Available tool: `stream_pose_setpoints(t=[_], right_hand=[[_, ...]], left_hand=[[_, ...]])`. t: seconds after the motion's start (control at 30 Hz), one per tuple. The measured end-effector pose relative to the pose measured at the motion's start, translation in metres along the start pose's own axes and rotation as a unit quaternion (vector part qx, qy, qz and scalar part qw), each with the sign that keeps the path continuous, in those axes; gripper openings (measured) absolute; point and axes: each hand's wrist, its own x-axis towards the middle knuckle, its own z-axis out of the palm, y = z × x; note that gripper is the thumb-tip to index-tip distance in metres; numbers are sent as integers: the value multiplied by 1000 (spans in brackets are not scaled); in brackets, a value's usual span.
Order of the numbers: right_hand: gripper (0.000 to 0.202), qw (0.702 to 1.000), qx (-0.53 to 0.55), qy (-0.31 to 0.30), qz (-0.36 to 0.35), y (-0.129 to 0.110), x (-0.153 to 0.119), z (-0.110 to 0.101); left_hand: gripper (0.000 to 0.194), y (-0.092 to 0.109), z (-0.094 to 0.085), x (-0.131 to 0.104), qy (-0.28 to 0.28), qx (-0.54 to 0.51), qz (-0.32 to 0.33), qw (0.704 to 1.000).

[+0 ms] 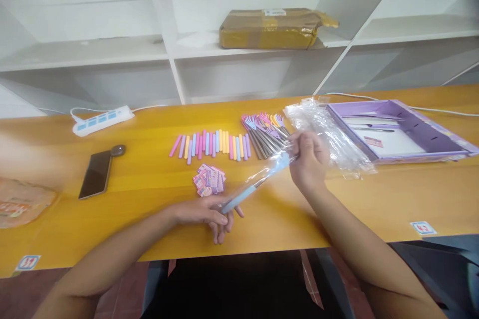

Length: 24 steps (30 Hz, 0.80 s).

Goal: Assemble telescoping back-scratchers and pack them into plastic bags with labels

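Note:
A light blue back scratcher [239, 198] in a clear plastic sleeve [258, 175] slants between my two hands above the table. At its lower end, the blue handle lies between the thumb and fingers of my left hand [213, 214]. My right hand [309, 159] is closed at the sleeve's upper end, beside the blue claw head. Beyond them lies a pile of back scratchers [265, 134] with metal rods and coloured claws. Left of that pile is a row of pastel handle tubes [213, 144]. Small printed cards [209, 180] are heaped just past my left hand.
Clear plastic sleeves [329, 134] lie stacked beside a purple open box [396, 152] on the right. At left are a phone [95, 174], a small dark round object [118, 150], a power strip [103, 120] and an orange bag [24, 203]. A taped carton [269, 29] sits on the shelf.

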Motion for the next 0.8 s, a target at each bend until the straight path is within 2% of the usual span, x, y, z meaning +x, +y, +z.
stream_pose_setpoints(t=[0.07,0.17,0.2,0.33,0.47,0.6,0.7,0.8], right_hand=[[46,1000,24,19,-8,-3,2,-2],[44,996,88,-11,34,-1,0,3],[44,992,110,-28,47,0,-1,5],[46,968,126,-193,104,3,-5,12],[37,969,165,-174,66,-8,-10,18],[36,950,154,-262,67,-25,-11,25],[40,957,153,-235,67,-36,-10,29],[31,980,62,-186,23,-49,-12,29]], left_hand=[[53,-1,0,0,-1,23,-21,1000],[55,0,1,-1,2,50,-41,998],[56,1,2,-2,4,55,-41,998],[51,1,0,0,19,81,-13,996],[47,-2,-2,3,44,79,20,996],[45,-3,0,4,53,81,19,995],[42,-2,3,2,44,98,1,994],[47,-2,4,2,34,107,-6,994]])
